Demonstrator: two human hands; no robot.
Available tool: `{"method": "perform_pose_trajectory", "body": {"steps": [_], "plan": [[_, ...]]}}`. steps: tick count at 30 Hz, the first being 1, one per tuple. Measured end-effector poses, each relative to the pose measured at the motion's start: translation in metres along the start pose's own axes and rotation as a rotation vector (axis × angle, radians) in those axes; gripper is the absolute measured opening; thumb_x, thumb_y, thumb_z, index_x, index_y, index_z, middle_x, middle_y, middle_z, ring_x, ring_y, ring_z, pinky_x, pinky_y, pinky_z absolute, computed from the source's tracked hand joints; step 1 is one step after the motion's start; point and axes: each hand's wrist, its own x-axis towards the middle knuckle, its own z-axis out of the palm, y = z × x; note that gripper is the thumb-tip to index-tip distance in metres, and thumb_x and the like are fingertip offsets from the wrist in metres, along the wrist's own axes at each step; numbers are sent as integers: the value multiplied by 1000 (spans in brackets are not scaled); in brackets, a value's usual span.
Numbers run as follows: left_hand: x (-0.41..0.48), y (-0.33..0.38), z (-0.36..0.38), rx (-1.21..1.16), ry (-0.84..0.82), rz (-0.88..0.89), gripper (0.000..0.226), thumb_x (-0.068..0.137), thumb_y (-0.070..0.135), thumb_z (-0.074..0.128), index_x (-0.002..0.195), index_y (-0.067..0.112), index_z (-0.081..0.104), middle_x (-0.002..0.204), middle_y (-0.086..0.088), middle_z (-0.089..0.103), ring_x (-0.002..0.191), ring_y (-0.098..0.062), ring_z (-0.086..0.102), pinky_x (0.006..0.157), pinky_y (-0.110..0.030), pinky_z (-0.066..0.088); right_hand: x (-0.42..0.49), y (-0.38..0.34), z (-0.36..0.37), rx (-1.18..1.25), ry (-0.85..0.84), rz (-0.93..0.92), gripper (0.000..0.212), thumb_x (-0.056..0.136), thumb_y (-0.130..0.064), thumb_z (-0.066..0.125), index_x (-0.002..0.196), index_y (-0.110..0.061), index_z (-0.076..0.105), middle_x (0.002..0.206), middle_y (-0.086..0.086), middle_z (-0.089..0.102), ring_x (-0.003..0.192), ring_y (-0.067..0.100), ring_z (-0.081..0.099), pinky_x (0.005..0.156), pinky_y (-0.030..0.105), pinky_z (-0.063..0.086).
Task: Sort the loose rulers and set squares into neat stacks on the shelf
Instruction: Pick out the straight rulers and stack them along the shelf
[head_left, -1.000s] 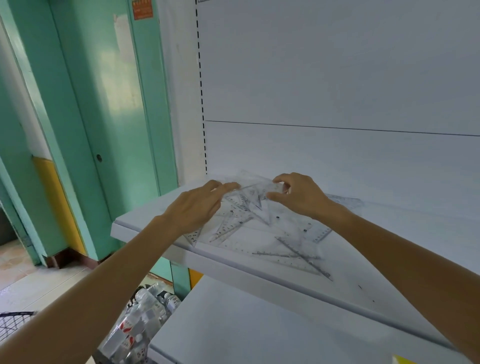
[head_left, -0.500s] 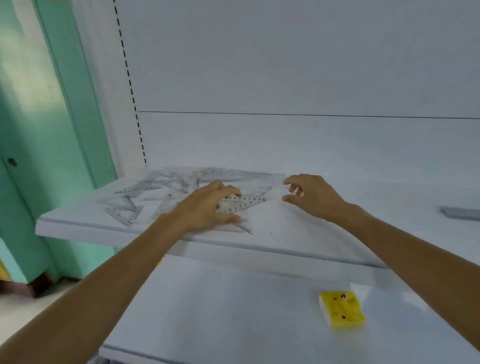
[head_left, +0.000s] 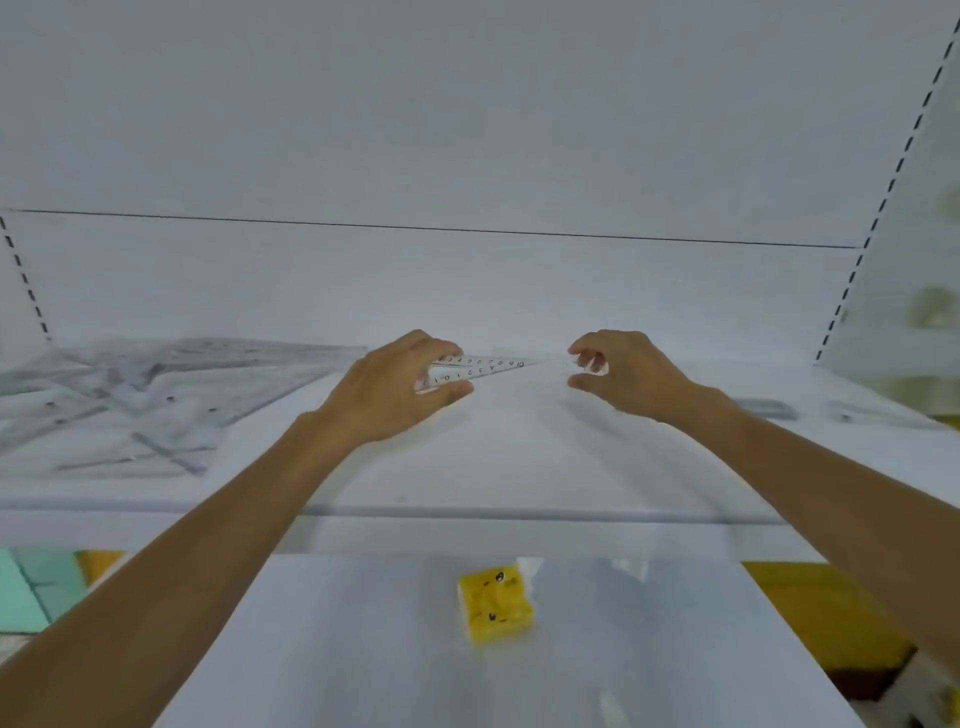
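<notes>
My left hand (head_left: 395, 389) pinches a clear set square (head_left: 483, 366) with printed numbers between fingers and thumb, low over the middle of the white upper shelf (head_left: 519, 467). The set square's narrow tip points right, toward my right hand (head_left: 623, 374). That hand hovers just past the tip with its fingers curled over the thumb. Whether it holds anything clear is not visible. A loose heap of transparent rulers and set squares (head_left: 156, 395) lies on the shelf's left part.
A small yellow box (head_left: 496, 603) sits on the lower shelf (head_left: 363, 649) below my arms. A flat grey ruler-like piece (head_left: 763, 408) lies on the upper shelf at the right. The white back panel (head_left: 467, 130) closes the rear, with a slotted upright (head_left: 883, 208) at right.
The view has swung right. My left hand has carried the numbered set square away from the heap to the shelf's middle. My right hand has kept its curled pose beside it.
</notes>
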Motion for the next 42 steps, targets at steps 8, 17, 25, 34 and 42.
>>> {"method": "perform_pose_trajectory", "body": {"steps": [8,17,25,34,42], "plan": [[44,71,81,-102,25,-107,51,76,41,71,122,27,54,112,12,48,91,-6,54,75,-21,39,-26,135,-49,22,-43,35,36,78,-20,73,111,-8,63,101,5,64,86,13,55,82,18,41],[42,97,93,-52,-14,-213,46,73,42,73,113,24,59,109,6,57,90,-7,57,81,-26,45,-15,165,-54,48,-265,-22,36,79,-21,72,113,-12,63,112,2,63,96,10,56,83,17,39],[49,103,96,-56,-45,-218,43,73,41,73,110,23,61,105,7,57,91,-7,56,79,-24,44,-13,179,-48,58,-311,5,33,78,-23,73,108,-14,65,109,1,64,94,10,58,82,17,38],[50,98,91,-68,-84,-220,43,70,42,75,108,27,62,105,7,58,93,-7,56,81,-26,46,-10,176,-47,104,-334,8,28,75,-25,75,101,-18,66,105,1,66,95,12,61,86,21,43],[47,102,87,-63,-72,-217,43,72,42,73,110,26,60,106,7,57,94,-8,56,83,-28,47,-16,175,-45,62,-313,-2,35,81,-23,70,114,-13,62,113,4,62,105,16,59,90,21,41]]}}
